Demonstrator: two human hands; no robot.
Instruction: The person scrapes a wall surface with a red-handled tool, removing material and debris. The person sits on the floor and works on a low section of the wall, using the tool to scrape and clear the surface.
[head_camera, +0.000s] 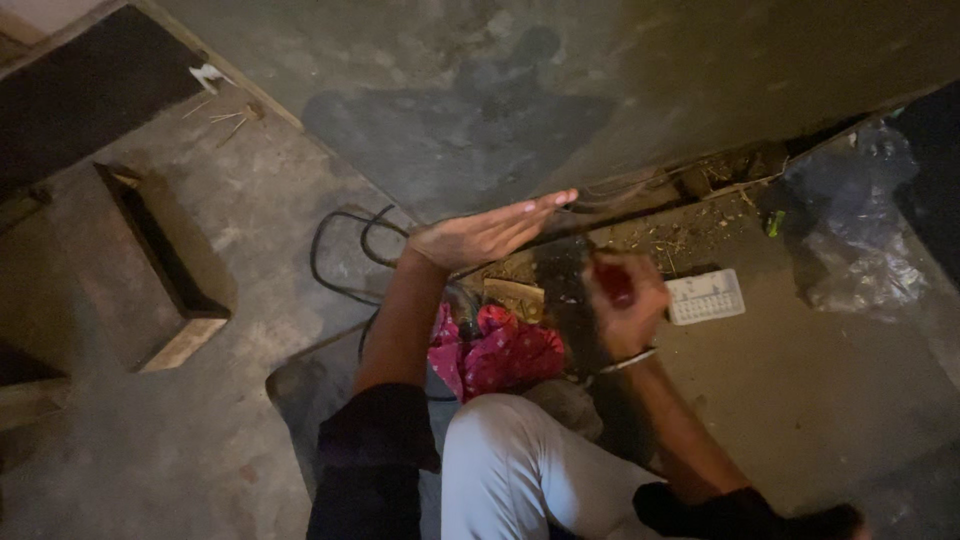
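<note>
My left hand (490, 232) is held out flat, fingers straight and together, pointing right over the floor near the base of the wall. It holds nothing. My right hand (622, 298) is curled shut around a small red object (614, 284), just left of a white rectangular board (706, 296) with rows of small marks. A bangle sits on my right wrist. Between my arms a pink patterned cloth (497, 352) lies on the floor. My knee in white trousers (510, 465) is below it.
A black cable (338, 250) loops on the concrete floor left of my left hand. Debris fills the gap along the wall's base (690, 185). A crumpled clear plastic bag (860, 235) lies at right. A rectangular pit with a wooden edge (160, 262) is at left.
</note>
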